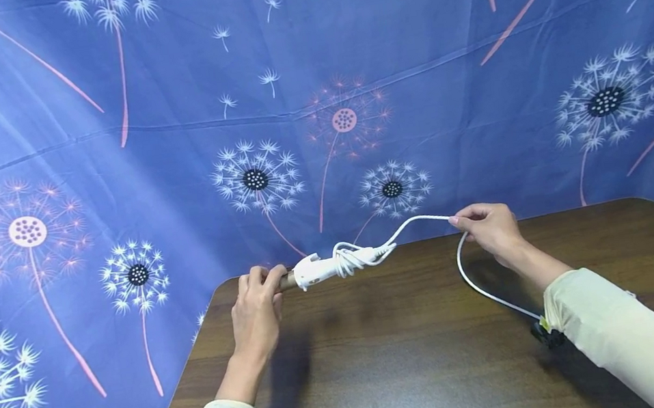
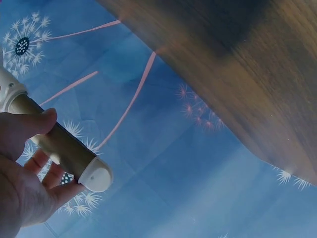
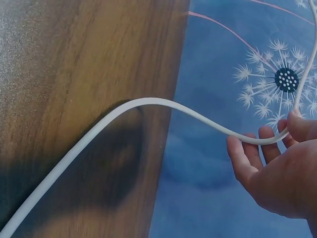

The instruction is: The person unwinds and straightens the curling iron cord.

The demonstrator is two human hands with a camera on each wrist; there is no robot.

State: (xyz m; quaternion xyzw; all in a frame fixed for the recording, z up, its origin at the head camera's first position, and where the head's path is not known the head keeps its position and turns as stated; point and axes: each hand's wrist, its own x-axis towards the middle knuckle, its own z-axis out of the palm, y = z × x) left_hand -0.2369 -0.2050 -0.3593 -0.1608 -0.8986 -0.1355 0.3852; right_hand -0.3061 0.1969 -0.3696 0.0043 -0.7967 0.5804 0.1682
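Note:
A curling iron [image 1: 319, 271] with a white handle and a gold barrel is held up over the far side of the table. My left hand [image 1: 256, 313] grips its barrel [image 2: 69, 148], thumb on one side and fingers on the other. Past those fingers the white tip [image 2: 97, 176] sticks out. The white cord [image 1: 422, 217] is looped several times round the handle, and a free length stretches to the right. There my right hand [image 1: 495, 233] pinches the cord between thumb and fingers. Beyond the pinch the cord [image 3: 148, 100] curves down toward my right sleeve.
A brown wooden table [image 1: 385, 362] lies below both hands. Behind it hangs a blue cloth [image 1: 441, 79] with a dandelion print, close to the table's far edge. Near the right cuff is a small dark object [image 1: 547, 335], where the cord passes out of sight.

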